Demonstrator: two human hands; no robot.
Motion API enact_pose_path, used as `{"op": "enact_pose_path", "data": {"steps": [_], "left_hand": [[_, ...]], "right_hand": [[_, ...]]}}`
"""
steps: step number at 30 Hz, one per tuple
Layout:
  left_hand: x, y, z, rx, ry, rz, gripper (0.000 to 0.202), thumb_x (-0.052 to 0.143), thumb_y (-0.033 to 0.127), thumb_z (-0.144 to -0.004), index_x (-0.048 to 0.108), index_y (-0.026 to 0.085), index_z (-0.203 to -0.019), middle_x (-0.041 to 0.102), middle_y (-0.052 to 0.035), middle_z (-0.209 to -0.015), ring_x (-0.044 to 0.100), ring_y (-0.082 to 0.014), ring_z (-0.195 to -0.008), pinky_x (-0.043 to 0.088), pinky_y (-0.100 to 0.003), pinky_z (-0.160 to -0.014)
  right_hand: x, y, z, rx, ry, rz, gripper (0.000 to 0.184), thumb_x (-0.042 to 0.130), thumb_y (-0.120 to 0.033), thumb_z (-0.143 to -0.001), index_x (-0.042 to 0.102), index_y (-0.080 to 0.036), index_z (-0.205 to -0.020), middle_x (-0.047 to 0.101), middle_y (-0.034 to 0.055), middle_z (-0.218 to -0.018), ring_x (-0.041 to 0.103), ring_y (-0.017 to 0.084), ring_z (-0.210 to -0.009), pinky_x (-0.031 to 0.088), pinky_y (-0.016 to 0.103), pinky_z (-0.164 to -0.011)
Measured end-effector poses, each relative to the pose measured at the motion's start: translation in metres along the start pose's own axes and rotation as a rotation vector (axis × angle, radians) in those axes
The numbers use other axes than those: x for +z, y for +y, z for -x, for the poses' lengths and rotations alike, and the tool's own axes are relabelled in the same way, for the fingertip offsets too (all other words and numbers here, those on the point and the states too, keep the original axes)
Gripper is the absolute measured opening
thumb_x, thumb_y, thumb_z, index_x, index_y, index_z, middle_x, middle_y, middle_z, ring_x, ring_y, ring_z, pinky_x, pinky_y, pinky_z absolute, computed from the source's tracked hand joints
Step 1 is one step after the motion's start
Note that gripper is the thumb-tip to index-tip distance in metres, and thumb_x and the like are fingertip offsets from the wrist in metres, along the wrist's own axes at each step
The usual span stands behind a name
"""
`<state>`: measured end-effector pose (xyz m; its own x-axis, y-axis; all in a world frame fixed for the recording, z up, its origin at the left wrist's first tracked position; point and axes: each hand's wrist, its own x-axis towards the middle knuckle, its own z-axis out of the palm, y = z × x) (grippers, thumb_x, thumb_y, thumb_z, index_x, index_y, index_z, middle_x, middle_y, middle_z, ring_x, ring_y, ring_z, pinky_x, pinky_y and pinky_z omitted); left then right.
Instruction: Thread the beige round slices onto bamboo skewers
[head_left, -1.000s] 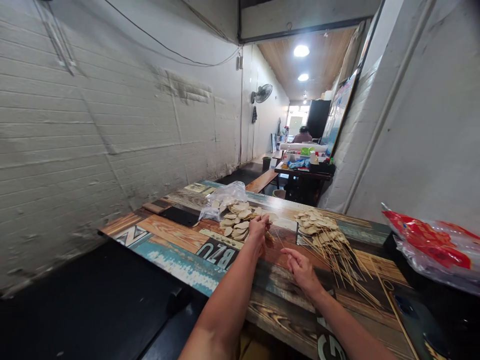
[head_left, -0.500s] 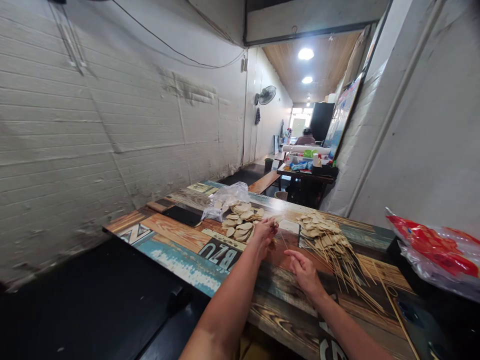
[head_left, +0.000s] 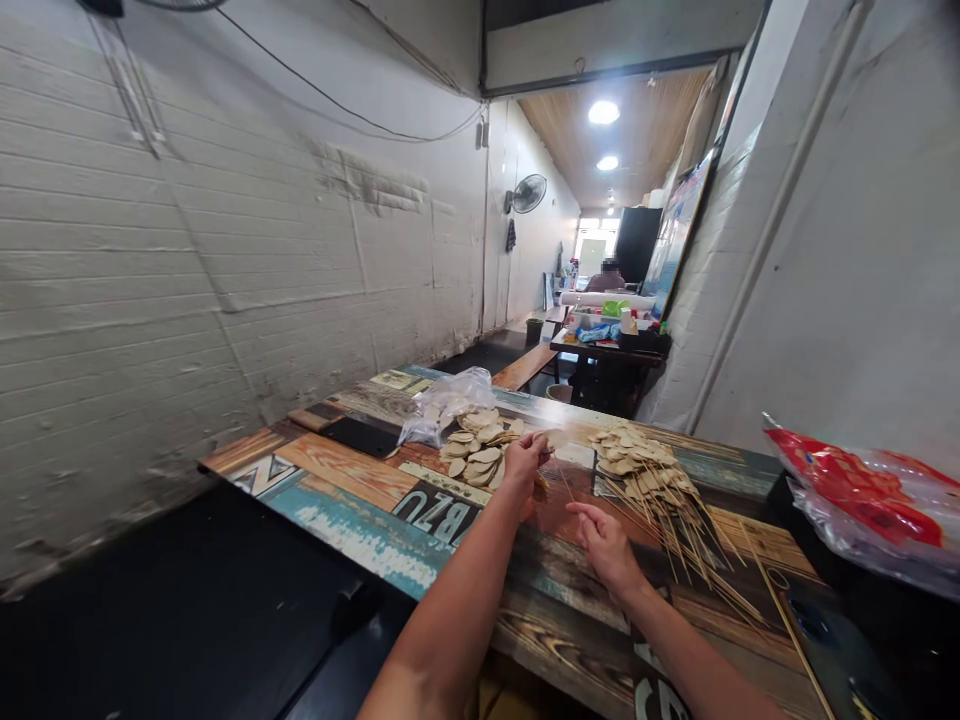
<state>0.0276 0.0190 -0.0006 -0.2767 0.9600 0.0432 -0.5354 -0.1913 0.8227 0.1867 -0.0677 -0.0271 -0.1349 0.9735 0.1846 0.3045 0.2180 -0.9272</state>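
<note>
My left hand point(head_left: 529, 460) is closed, its fingertips pinching a pale flat slice point(head_left: 553, 440). My right hand point(head_left: 604, 542), also closed, grips the lower end of a thin wooden skewer point(head_left: 565, 482) between thumb and forefinger. The skewer slants up from it toward the slice; whether its tip has pierced the slice is too small to tell. Left of my left hand lies a heap of loose pale slices point(head_left: 480, 445), with a clear plastic bag point(head_left: 450, 395) behind it. Right of my hands is a pile of skewered slices point(head_left: 645, 465), their bare sticks point(head_left: 686, 545) pointing toward me.
The patterned wooden table point(head_left: 337, 515) has a black flat object point(head_left: 361, 436) at its left. A red and clear plastic package point(head_left: 862, 490) sits at the right, with a dark phone point(head_left: 814, 620) nearer me. Beyond are a bench point(head_left: 525, 367), a cluttered table point(head_left: 611, 345) and a seated person point(head_left: 606, 278).
The view has shifted slightly. My hands stay in nearly the same places over the table, the left fingers a little more closed around the slice.
</note>
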Motion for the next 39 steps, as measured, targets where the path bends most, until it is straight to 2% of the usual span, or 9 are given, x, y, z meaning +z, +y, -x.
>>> {"op": "enact_pose_path", "data": {"steps": [9,13,20,27,32,39], "left_hand": [[-0.003,-0.009,-0.003,0.174,0.038,-0.146,0.036,0.081,0.039,-0.057,0.070,0.013,-0.080,0.067,-0.0027,-0.067,0.057,-0.0107,-0.055,0.045,-0.023,-0.056],[-0.004,-0.012,-0.003,0.202,0.045,-0.185,0.038,0.081,0.042,-0.058,0.068,0.013,-0.080,0.068,-0.0046,-0.068,0.060,-0.0135,-0.057,0.047,-0.025,-0.057],[-0.002,-0.014,0.000,0.180,-0.003,-0.169,0.042,0.084,0.043,-0.054,0.068,0.012,-0.078,0.068,-0.0061,-0.068,0.063,-0.0152,-0.060,0.049,-0.026,-0.059],[0.001,-0.009,0.002,0.095,0.058,-0.032,0.041,0.081,0.046,-0.058,0.069,0.012,-0.077,0.069,-0.0055,-0.074,0.063,-0.0128,-0.061,0.052,-0.027,-0.062],[0.001,-0.004,0.003,0.061,0.015,-0.034,0.042,0.083,0.047,-0.054,0.068,0.013,-0.075,0.067,-0.0034,-0.070,0.063,-0.0126,-0.060,0.051,-0.025,-0.060],[0.003,0.001,0.008,0.048,-0.027,0.021,0.045,0.086,0.046,-0.052,0.067,0.013,-0.076,0.068,-0.0040,-0.076,0.062,-0.0101,-0.062,0.049,-0.022,-0.062]], "right_hand": [[-0.001,-0.001,0.000,0.060,0.000,-0.039,0.048,0.048,-0.044,-0.073,0.073,-0.010,-0.096,0.049,-0.0023,-0.049,0.039,0.012,-0.043,0.026,0.024,-0.043],[0.000,0.000,-0.001,0.068,-0.009,-0.072,0.047,0.049,-0.044,-0.072,0.073,-0.010,-0.094,0.047,-0.0029,-0.047,0.039,0.012,-0.042,0.026,0.024,-0.043],[0.000,0.002,-0.004,0.078,0.008,-0.126,0.049,0.051,-0.045,-0.070,0.073,-0.009,-0.095,0.047,-0.0034,-0.048,0.038,0.011,-0.043,0.026,0.023,-0.043],[0.001,0.001,-0.004,0.023,-0.002,-0.159,0.049,0.052,-0.047,-0.072,0.073,-0.010,-0.096,0.043,-0.0049,-0.047,0.035,0.010,-0.043,0.025,0.023,-0.043],[0.001,0.003,-0.005,0.020,-0.012,-0.161,0.047,0.053,-0.047,-0.073,0.073,-0.012,-0.096,0.044,-0.0047,-0.047,0.037,0.011,-0.043,0.027,0.023,-0.043],[0.001,-0.003,-0.003,0.011,-0.041,-0.192,0.043,0.055,-0.045,-0.074,0.073,-0.013,-0.096,0.044,-0.0053,-0.047,0.038,0.011,-0.042,0.029,0.023,-0.044]]}}
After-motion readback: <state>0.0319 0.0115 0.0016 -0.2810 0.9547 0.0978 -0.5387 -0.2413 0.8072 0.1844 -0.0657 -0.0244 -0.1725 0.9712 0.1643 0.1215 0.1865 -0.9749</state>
